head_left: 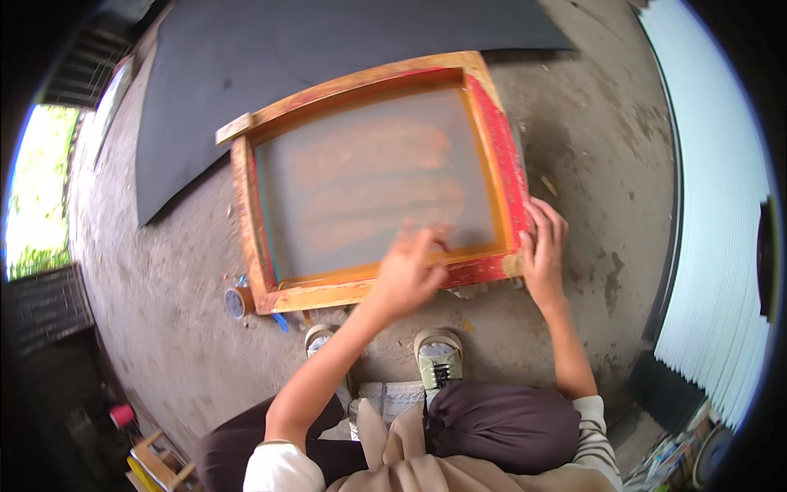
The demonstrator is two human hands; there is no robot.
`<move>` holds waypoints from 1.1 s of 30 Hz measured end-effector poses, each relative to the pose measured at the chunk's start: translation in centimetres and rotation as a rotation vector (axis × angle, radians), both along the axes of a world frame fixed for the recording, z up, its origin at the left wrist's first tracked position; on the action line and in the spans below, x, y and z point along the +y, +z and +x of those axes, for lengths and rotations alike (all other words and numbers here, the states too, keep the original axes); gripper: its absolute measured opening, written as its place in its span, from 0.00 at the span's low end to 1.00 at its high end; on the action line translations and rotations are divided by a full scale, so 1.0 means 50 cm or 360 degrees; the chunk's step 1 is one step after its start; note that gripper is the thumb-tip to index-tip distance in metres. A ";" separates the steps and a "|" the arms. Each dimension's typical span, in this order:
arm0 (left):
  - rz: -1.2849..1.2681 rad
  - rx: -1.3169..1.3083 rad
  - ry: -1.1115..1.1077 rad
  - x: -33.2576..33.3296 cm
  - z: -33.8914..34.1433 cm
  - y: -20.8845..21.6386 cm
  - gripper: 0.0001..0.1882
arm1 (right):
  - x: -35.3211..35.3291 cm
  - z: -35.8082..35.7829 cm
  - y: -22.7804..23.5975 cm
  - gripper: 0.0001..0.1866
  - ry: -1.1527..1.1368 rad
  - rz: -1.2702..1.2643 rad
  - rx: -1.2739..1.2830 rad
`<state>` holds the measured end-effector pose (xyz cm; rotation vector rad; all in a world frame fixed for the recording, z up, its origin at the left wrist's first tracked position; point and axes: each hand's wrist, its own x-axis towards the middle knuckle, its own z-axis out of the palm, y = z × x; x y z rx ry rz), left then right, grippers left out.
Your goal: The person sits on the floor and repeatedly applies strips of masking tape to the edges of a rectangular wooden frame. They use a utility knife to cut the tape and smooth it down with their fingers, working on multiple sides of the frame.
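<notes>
Red-stained wooden screen frame with grey mesh (373, 176) flat on concrete floor (180, 279), long axis left-right | left hand (407, 271) blurred on mesh, fingers curled, grasp unclear | right hand (543, 246) fingers spread, pressing frame's right corner | small round blue-labelled tape roll (238, 301) beside left corner

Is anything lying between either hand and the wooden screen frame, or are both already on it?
Nothing visible is in the way. The left hand is on the mesh near the near rail of the wooden screen frame, blurred. The right hand rests on the frame's near right corner.

Soft daylight from the blown-out opening at left; left hand (407, 275) motion-blurred, edges fisheye-bent and dark.
</notes>
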<state>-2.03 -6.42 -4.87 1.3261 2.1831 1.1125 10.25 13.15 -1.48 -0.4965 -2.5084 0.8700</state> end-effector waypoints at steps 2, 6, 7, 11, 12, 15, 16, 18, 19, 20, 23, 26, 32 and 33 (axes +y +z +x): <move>-0.0017 0.0243 0.0448 -0.086 -0.066 -0.034 0.12 | 0.004 -0.018 0.019 0.15 0.0082 0.0284 -0.0072; -0.0410 0.0743 0.1375 -0.308 -0.189 -0.020 0.21 | -0.020 -0.104 0.025 0.10 0.0992 -0.0052 -0.0562; -0.0533 0.0684 0.1466 -0.337 -0.192 -0.009 0.25 | -0.025 -0.123 0.024 0.10 0.1068 -0.0031 -0.0631; -0.0658 0.0066 0.1598 -0.407 -0.196 0.011 0.37 | -0.017 -0.166 0.018 0.18 0.1191 0.0093 -0.0887; -0.0667 -0.0117 0.1606 -0.395 -0.200 0.024 0.37 | -0.018 -0.169 0.023 0.19 0.1163 0.0137 -0.0938; -0.0494 -0.0171 0.1638 -0.410 -0.210 0.003 0.35 | -0.033 -0.182 0.016 0.23 0.1174 0.0250 -0.1004; -0.0488 -0.0205 0.1641 -0.405 -0.215 0.005 0.35 | -0.043 -0.190 0.016 0.23 0.1183 0.0278 -0.1000; -0.0469 -0.0264 0.1650 -0.395 -0.214 0.013 0.33 | -0.064 -0.206 0.015 0.23 0.1213 0.0318 -0.0981; -0.0477 -0.0267 0.1655 -0.392 -0.213 0.015 0.33 | -0.074 -0.215 0.014 0.23 0.1236 0.0335 -0.0958; -0.0485 -0.0269 0.1659 -0.390 -0.213 0.015 0.32 | -0.086 -0.224 0.010 0.24 0.1259 0.0351 -0.0935; -0.0495 -0.0262 0.1658 -0.387 -0.214 0.017 0.31 | -0.136 -0.253 -0.015 0.25 0.1348 0.0382 -0.0785; -0.0458 -0.0310 0.1687 -0.387 -0.216 0.021 0.29 | -0.208 -0.296 -0.030 0.25 0.1453 0.0324 -0.0715; -0.0218 -0.0342 0.1674 -0.404 -0.221 -0.003 0.28 | -0.350 -0.377 -0.065 0.24 0.1588 0.0274 -0.0511; -0.0176 -0.0349 0.1675 -0.406 -0.221 -0.009 0.27 | -0.371 -0.388 -0.070 0.24 0.1594 0.0272 -0.0480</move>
